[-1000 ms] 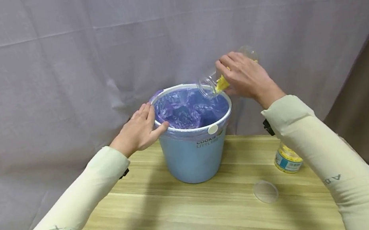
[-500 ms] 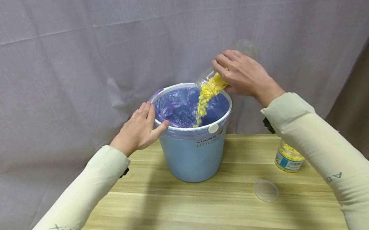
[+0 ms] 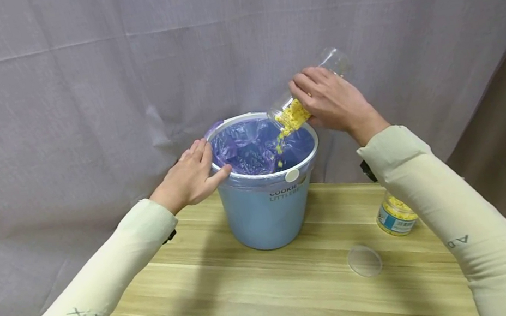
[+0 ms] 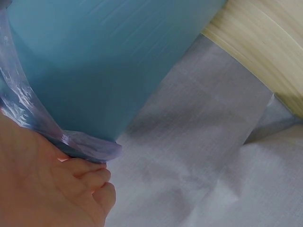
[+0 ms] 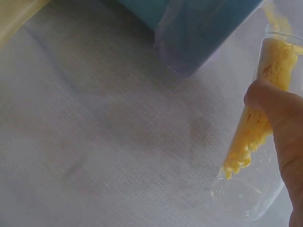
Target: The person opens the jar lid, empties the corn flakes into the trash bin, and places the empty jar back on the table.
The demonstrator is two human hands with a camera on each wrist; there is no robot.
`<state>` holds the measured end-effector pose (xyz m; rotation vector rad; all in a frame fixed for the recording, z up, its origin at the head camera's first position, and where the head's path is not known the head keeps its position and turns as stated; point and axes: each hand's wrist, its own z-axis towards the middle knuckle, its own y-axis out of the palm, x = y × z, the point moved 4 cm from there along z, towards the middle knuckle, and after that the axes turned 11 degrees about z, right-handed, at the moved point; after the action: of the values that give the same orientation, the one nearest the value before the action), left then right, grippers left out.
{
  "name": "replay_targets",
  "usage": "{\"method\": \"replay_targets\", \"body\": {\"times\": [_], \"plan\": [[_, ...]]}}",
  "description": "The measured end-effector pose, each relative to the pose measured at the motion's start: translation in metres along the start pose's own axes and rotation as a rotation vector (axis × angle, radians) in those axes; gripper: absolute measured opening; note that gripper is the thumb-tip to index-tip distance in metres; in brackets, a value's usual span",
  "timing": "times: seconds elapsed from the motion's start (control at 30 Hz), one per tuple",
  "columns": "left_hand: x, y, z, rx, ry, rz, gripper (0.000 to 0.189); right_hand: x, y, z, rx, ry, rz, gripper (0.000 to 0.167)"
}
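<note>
My right hand grips a clear plastic jar, tilted mouth-down over the right side of a blue bucket. Yellow pieces fill the jar's lower side and tumble from its mouth. In the right wrist view, the thumb presses along the jar wall. A purple plastic bag lines the bucket, its edge folded over the white rim. My left hand rests against the rim's left side, fingers extended and thumb on the front rim. The left wrist view shows its fingertips at the bag's folded edge.
A second jar of yellow pieces, with a blue and white label, stands on the wooden table by my right sleeve, partly hidden. A round clear lid lies in front of it. Grey cloth hangs behind the bucket.
The right hand has tipped the jar more steeply, its base rising. Yellow pieces began falling into the bucket, and the stream is thinner now than half a second ago. The left hand stayed put.
</note>
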<state>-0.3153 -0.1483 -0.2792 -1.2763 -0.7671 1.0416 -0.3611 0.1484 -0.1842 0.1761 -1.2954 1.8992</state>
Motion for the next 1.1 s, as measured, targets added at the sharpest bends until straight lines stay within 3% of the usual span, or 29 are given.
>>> {"method": "replay_targets", "body": {"times": [0.67,0.93,1.1], "plan": [[0.001,0.0,-0.003,-0.002,-0.005,-0.002,0.094,-0.003,0.005,-0.005,0.03,-0.043,-0.038,0.067],[0.002,-0.001,-0.001,0.008,-0.003,-0.009,0.094,-0.004,0.009,-0.009,0.063,-0.098,-0.08,0.043],[0.003,-0.001,-0.002,0.007,-0.004,-0.013,0.094,-0.008,0.011,-0.01,0.044,-0.109,-0.131,0.044]]}}
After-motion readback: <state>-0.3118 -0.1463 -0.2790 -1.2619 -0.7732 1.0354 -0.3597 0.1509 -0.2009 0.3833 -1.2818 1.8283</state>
